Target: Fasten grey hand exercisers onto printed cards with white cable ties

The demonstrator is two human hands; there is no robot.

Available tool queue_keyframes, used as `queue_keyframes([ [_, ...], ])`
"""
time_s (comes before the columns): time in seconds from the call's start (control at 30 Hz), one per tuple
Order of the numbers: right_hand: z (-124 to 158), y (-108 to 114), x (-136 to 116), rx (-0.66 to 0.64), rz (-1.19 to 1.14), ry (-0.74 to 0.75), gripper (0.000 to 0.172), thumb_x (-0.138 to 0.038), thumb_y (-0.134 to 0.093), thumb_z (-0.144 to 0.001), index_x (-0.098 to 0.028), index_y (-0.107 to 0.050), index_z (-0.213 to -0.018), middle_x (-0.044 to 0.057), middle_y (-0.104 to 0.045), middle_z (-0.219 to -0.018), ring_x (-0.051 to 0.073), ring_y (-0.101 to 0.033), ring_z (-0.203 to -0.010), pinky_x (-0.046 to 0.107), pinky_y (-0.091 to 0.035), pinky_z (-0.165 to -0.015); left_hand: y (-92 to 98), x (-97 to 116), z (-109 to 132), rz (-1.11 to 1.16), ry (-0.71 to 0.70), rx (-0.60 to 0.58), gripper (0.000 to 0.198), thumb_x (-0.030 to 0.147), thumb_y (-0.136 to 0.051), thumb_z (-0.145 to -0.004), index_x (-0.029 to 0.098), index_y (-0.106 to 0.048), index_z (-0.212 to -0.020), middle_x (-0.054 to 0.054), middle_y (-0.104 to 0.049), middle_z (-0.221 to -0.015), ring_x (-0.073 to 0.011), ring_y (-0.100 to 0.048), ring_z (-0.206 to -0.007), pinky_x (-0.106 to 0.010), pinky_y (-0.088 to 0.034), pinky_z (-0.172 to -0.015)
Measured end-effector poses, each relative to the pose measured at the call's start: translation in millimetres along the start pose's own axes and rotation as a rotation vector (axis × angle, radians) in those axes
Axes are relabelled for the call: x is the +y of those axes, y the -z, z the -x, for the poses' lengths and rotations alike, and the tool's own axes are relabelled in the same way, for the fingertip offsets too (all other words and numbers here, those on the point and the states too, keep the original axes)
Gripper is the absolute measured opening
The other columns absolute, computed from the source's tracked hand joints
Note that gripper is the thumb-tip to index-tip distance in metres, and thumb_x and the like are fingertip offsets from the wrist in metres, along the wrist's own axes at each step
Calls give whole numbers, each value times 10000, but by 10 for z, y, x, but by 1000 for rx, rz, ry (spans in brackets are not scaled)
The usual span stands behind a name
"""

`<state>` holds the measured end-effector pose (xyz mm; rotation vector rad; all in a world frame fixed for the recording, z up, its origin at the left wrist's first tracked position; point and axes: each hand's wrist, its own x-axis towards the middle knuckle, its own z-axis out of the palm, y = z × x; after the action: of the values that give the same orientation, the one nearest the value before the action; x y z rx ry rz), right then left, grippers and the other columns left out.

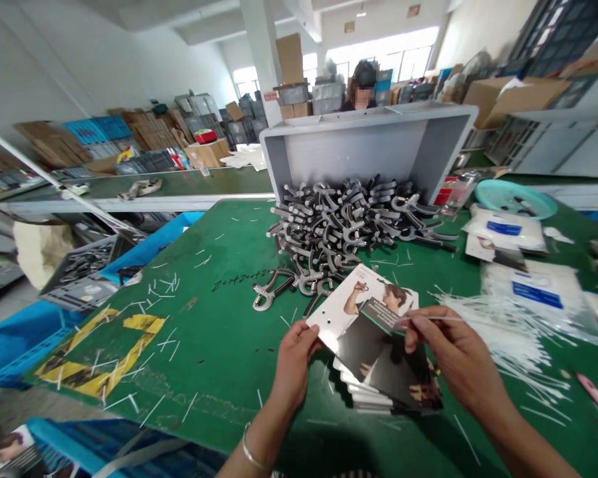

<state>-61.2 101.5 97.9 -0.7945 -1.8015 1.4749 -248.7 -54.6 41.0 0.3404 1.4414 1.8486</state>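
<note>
Left hand (295, 358): closed on the lower left edge of the top card, thumb on its face, fingers under it.
Right hand (451, 362): thumb and forefinger pinched narrow on a thin white plastic tie (443, 318), held level over the card's right edge.
Printed backing card (351, 307): lifted and tilted between both hands, near the table's front edge; photo of a person squeezing a hand grip, small hole near its left corner.
Card stack (379, 393): lies flat on the green table (219, 312) directly under the held card, dark faces up.
Grey crate (369, 143): tipped on its side, open mouth toward the camera; hand grips (343, 222) spill out of it in a heap onto the table (a few lie loose, just beyond the card).
Loose ties (508, 328): white heap right of the right hand; cut strands scattered across the table.
Teal bowl (515, 198): far right, contents unclear.
Blue-labelled bags (508, 229): flat, beside the bowl.
Grey tray (80, 269): left of the table, sits on a blue bin (152, 245), holds metal parts.
Co-worker (363, 83): behind the crate, hands hidden.
</note>
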Motion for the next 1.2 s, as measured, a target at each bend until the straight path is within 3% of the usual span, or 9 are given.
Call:
queue_keyframes([
  [0.07, -217, -64, -189, -36, 23, 81, 199, -411, -587, -929, -216, -628, -939, 25, -676, -717, 172, -643, -655, 299, -538, -653, 16, 143, -162, 3, -9, -60, 211, 338, -703, -807, 156, -615, -866, -10, -673, -770, -125, -625, -650, -246, -527, -650],
  [0.17, -522, -273, -333, -197, 123, 168, 209, -392, -576, -936, -201, -658, -919, 31, -697, -799, 157, -662, -690, 274, -536, -668, 104, 243, -318, -42, 28, -134, 223, 324, -737, -748, 145, -618, -808, 7, -628, -664, -109, -565, -522, -222, -497, -503],
  [0.3, -768, -677, -121, -420, 236, 197, 207, -354, -544, -946, -205, -657, -856, 13, -685, -765, 157, -671, -694, 271, -536, -673, 225, 95, -334, -33, 66, -155, 258, 367, -735, -749, 141, -626, -808, 10, -596, -634, -106, -521, -465, -220, -462, -420],
  [0.4, -808, -862, 143, -452, 335, 212, 215, -339, -519, -958, -205, -648, -850, 21, -684, -780, 169, -659, -716, 294, -522, -696, 300, -47, -335, 10, 48, -125, 287, 432, -661, -831, 154, -635, -898, -5, -622, -716, -104, -546, -533, -214, -475, -481],
  [0.53, -779, -874, 284, -423, 406, 248, 215, -315, -480, -985, -214, -649, -898, 22, -686, -844, 170, -647, -774, 303, -494, -759, 359, -162, -402, 44, -15, -36, 298, 435, -591, -899, 152, -651, -970, -32, -658, -816, -118, -596, -681, -219, -487, -626],
  [0.7, -744, -860, 271, -440, 500, 415, 173, -272, -510, -981, -220, -667, -931, 29, -698, -972, 184, -626, -917, 305, -461, -850, 277, -299, -460, 65, -27, -87, 268, 265, -728, -786, 159, -656, -1022, -49, -691, -957, -159, -629, -845, -253, -488, -773],
  [0.93, -745, -961, 302, -518, 615, 523, 146, -260, -535, -973, -194, -662, -943, 71, -650, -968, 219, -583, -944, 348, -457, -848, 202, -394, -555, 19, -62, -14, 211, 178, -728, -716, 180, -629, -903, -3, -703, -861, -141, -620, -760, -246, -483, -733],
  [1.07, -744, -894, 275, -544, 517, 436, 153, -259, -497, -998, -214, -643, -1008, 43, -656, -970, 186, -588, -928, 324, -446, -849, 362, -414, -430, -67, -8, -101, 200, 131, -740, -675, 158, -703, -871, -34, -719, -875, -184, -649, -827, -308, -495, -844],
  [1.2, -736, -858, 270, -557, 460, 384, 146, -244, -501, -991, -218, -636, -1041, 41, -668, -997, 184, -596, -951, 318, -443, -862, 608, -441, -155, -198, -13, -226, 150, 159, -731, -722, 163, -729, -872, -54, -694, -924, -199, -653, -849, -308, -504, -804],
])
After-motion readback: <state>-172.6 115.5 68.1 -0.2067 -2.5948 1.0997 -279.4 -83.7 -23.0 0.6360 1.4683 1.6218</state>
